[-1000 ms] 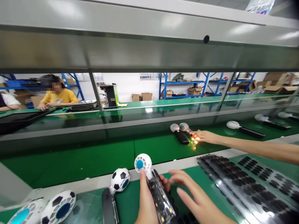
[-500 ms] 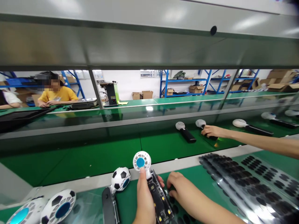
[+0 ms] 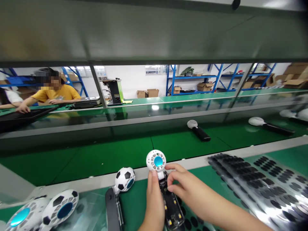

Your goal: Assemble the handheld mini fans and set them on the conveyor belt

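Note:
My left hand [image 3: 154,202] is wrapped round a small handheld fan [image 3: 173,208], its thumb near the fan's neck. The fan has a round white head with a shiny blue centre and a dark handle with a circuit board showing. Over the upper handle bends my right hand [image 3: 189,189], its fingers curled together beside the head. Whatever lies between these fingertips is hidden. Left of my hands rests a second fan [image 3: 125,179] with a black-and-white football head. Partly under my right arm lies a sheet of black round stickers [image 3: 193,221].
Two more football-style heads [image 3: 61,205] lie at the lower left. Clear sheets of black discs [image 3: 250,183] spread to the right. Beyond the pale rail, a green belt [image 3: 120,150] carries several fans [image 3: 201,133]. A metal shelf [image 3: 154,32] hangs overhead. Co-workers [image 3: 57,93] sit across.
My right hand has moved up and left from the sticker sheet to the fan. The fan appears slightly further right. A co-worker's arm has left the belt, and one fan there is gone.

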Tool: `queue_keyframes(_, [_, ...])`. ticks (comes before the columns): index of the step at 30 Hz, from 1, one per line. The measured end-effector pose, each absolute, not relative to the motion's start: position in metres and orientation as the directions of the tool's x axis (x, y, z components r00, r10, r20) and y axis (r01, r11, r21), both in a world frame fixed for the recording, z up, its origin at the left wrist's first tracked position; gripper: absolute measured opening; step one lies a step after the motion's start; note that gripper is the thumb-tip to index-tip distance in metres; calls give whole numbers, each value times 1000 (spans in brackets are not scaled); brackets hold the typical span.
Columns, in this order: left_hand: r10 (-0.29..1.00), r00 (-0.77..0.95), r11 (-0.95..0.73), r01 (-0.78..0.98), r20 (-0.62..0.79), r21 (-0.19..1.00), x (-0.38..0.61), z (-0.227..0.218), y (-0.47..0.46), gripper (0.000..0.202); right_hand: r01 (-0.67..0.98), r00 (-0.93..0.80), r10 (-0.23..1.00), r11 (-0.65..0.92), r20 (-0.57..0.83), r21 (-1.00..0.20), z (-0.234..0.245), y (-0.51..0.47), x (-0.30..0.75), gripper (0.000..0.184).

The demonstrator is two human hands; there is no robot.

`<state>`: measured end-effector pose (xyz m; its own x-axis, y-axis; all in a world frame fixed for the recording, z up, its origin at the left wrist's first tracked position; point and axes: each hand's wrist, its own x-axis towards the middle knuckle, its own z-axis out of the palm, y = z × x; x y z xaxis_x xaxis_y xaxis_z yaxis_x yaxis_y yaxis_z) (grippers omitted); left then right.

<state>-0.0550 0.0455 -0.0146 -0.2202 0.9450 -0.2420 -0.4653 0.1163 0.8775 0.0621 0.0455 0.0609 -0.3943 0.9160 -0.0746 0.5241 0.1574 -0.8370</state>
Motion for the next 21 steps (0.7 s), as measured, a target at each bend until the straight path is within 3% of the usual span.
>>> queue_keyframes(7, [963, -177, 142, -312, -204, 939, -55, -8, 45, 51, 631, -417, 907, 243, -58, -737, 57, 48, 53, 17])
queue_keyframes(21, [975, -151, 124, -253, -166, 960, -55, -6, 44, 49, 648, -408, 910, 237, -68, -724, 57, 49, 50, 18])
